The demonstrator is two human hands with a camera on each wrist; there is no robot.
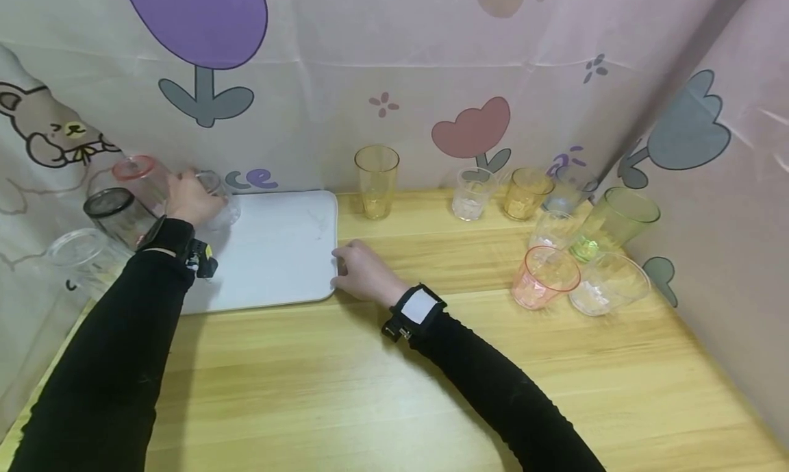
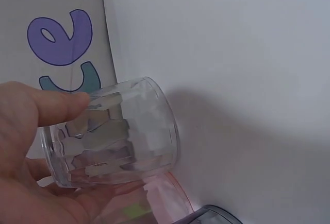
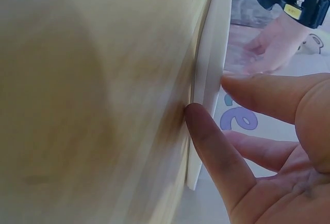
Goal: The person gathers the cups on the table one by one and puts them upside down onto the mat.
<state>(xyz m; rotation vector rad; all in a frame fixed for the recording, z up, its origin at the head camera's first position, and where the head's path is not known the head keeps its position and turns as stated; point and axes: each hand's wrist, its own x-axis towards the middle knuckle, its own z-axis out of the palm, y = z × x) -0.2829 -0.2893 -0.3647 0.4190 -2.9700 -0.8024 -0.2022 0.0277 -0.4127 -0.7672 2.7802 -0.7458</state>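
My left hand [image 1: 190, 199] holds a clear faceted glass [image 2: 129, 131] at the back left of a white rectangular tray [image 1: 277, 246], with the thumb on one side and fingers round the other. Close by that hand are a red-rimmed glass [image 1: 137, 177], a black-rimmed glass [image 1: 123, 215] and a clear glass [image 1: 89, 256]; the left arm partly hides their lower parts. At the tray's right edge, my right hand [image 1: 370, 273] pinches the rim. In the right wrist view its thumb touches the upper side and a fingertip [image 3: 195, 113] lies against the underside.
A tall amber glass [image 1: 377, 184] stands behind the tray's right corner. Several more glasses cluster at the right, among them a pink one [image 1: 542, 280], a green one [image 1: 616, 222] and a short amber one [image 1: 527, 194]. Patterned curtains [image 1: 345, 68] border the wooden table [image 1: 370, 390].
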